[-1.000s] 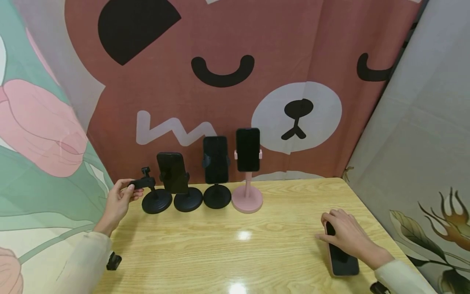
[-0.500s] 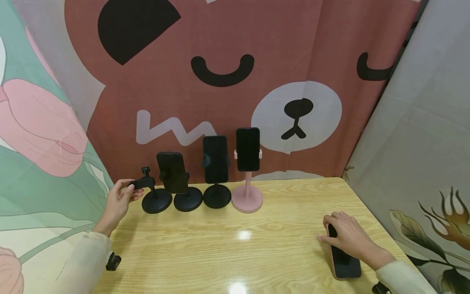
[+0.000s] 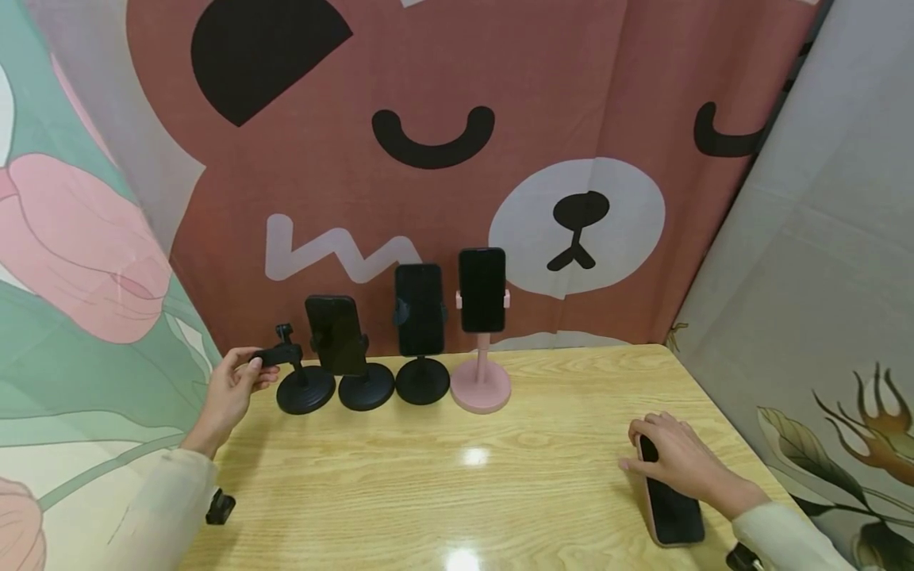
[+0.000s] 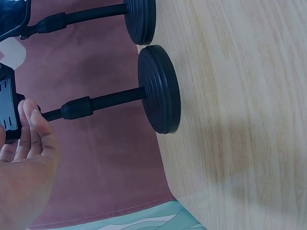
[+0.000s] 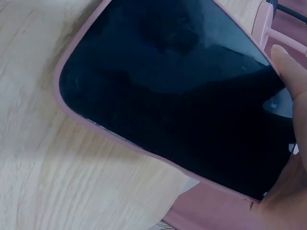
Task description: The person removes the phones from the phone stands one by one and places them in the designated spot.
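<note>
Right fingers (image 3: 641, 427) (curled) — around phone (image 5: 182, 105)

From my station I record a wood-grain counter (image 3: 557, 484) showing glossy light reflections (image 3: 474, 457); behind it, a reddish-brown bear-face curtain (image 3: 557, 95); at left, a floral cloth (image 3: 78, 246); at right, a grey plant-printed cloth (image 3: 821, 246).

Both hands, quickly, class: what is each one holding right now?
Left hand: holding the black clamp.
Right hand: gripping the pink-edged phone.
</note>
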Motion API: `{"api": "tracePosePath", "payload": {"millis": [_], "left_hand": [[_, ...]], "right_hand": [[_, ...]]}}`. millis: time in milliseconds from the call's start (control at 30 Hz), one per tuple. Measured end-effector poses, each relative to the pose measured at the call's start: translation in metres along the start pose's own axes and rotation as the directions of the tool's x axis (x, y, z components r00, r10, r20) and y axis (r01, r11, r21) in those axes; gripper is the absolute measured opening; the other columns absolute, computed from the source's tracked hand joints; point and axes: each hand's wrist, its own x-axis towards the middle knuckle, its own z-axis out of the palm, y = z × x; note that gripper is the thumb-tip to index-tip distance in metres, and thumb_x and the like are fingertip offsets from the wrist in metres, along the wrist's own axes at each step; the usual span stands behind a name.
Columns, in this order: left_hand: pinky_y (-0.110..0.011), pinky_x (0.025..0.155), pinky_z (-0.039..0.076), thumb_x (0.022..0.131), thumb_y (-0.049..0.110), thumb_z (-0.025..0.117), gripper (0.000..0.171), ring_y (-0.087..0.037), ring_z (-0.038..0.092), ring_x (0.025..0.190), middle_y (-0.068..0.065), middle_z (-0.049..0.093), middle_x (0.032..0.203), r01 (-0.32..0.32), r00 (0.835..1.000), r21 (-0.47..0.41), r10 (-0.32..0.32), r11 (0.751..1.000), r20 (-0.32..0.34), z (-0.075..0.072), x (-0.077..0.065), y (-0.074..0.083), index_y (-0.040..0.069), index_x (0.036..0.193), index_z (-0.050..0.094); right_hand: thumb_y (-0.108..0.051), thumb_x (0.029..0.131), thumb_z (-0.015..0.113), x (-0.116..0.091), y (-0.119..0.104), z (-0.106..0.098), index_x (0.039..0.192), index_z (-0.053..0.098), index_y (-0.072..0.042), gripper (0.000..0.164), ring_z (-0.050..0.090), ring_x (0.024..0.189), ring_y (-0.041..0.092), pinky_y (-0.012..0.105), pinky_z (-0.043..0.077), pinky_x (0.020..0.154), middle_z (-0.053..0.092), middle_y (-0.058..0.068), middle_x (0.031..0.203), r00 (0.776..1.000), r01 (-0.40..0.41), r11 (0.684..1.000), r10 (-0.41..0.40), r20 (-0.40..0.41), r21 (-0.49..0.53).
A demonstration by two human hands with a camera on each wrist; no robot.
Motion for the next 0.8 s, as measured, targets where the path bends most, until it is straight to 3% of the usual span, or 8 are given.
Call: {"api": "tracePosePath", "payload": {"millis": [267, 800], "left_hand": [[-0.011, 0.072, 0.056, 0.107, 0.012, 0.045, 0.015, 0.001, 0.071, 0.076, 0.012, 0.076, 0.089, 0.0, 1.0, -0.009, 0.0, 1.0, 0.001, 0.0, 0.0, 0.0, 0.009, 0.121, 0.05], [-0.011, 0.073, 0.056, 0.107, 0.014, 0.046, 0.015, 0.002, 0.071, 0.077, 0.012, 0.076, 0.09, 0.023, 1.0, 0.027, -0.023, 0.999, -0.003, 0.0, 0.0, 0.0, 0.01, 0.122, 0.05]], "right_hand": [[-0.053, 0.082, 0.079, -0.001, 0.008, 0.006, 0.088, 0.059, -0.025, 0.035, 0.036, 0.07, 0.004, 0.026, 0.027, 0.062, 0.046, -0.013, 0.079, 0.998, 0.029, 0.999, -0.03, 0.048, 0.018], [-0.054, 0.085, 0.075, -0.002, 0.018, 0.018, 0.093, 0.063, -0.029, 0.028, 0.043, 0.078, 0.003, 0.03, 0.031, 0.068, 0.05, -0.017, 0.084, 0.987, 0.085, 0.994, -0.094, 0.133, 0.071]]}}
